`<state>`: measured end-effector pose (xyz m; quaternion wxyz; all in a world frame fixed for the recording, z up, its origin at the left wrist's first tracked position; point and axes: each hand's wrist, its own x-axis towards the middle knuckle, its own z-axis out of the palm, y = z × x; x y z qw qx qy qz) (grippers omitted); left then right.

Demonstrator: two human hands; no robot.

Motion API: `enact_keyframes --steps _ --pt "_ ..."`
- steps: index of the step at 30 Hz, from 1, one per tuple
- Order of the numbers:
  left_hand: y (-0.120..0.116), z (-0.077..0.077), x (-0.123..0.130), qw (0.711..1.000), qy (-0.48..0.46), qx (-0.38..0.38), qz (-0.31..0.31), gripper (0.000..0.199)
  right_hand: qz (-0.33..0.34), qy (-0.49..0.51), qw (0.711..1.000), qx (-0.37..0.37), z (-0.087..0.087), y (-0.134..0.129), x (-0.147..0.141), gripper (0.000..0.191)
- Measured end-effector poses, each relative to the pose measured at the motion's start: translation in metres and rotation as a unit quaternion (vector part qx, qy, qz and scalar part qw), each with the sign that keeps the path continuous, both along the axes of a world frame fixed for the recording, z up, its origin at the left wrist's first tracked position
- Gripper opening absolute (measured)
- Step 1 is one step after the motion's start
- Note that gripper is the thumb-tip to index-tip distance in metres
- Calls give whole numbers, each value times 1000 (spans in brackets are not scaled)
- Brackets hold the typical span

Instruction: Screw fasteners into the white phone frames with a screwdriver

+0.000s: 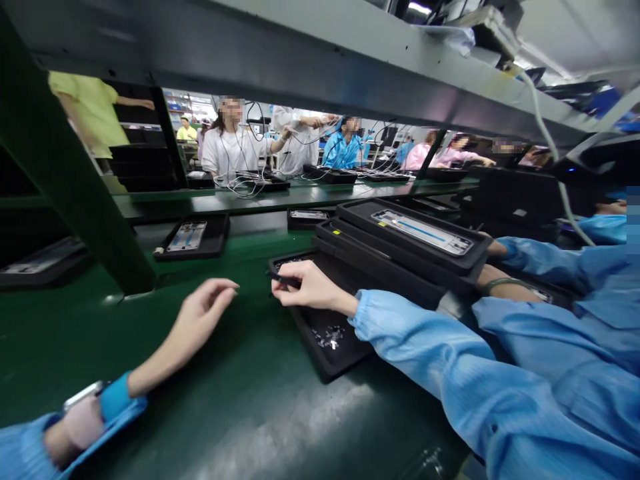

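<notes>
My right hand [311, 287] pinches a thin black tool [284, 280] above the left edge of a black tray [327, 370]. Small silvery parts [330, 337] lie scattered near that tray's front corner, with more small pieces at its far end. Left of the tray, my left hand [206, 308] hangs over the green table [225, 407]; its fingers curve toward the thumb, and no object shows between them. Stacked black trays [390, 257] rise behind my right hand, the top one bearing a flat silver phone-like frame [425, 232].
More black trays with silver frames [188, 236] stand farther back on the left. A green post [100, 213] slants down to the table. Overhead runs a grey shelf beam [280, 60]. At the right, a person's blue sleeves [565, 313] are close by. Several people work beyond.
</notes>
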<state>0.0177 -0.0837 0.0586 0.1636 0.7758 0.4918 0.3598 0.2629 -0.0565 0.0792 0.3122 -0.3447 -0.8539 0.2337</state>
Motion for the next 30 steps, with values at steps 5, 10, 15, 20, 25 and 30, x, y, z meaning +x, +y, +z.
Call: enact_keyframes --steps 5,10,15,20,25,30 --pt "-39 4 41 951 -148 -251 -104 48 123 65 982 124 -8 -24 -14 6" --pt "-39 0 39 929 -197 -275 -151 40 147 83 969 183 -19 -26 -15 9" --pt "-40 1 38 919 -241 -282 -136 30 112 79 970 200 -24 -29 -19 7" --pt "-41 2 40 942 -244 -227 -33 30 21 128 991 45 -19 -31 -24 11" --pt "-38 -7 37 957 -213 -199 -11 32 -7 131 984 -117 -28 -27 -25 27" --pt "-29 -21 27 971 -154 -177 -33 32 4 113 987 -111 -38 -25 -23 31"
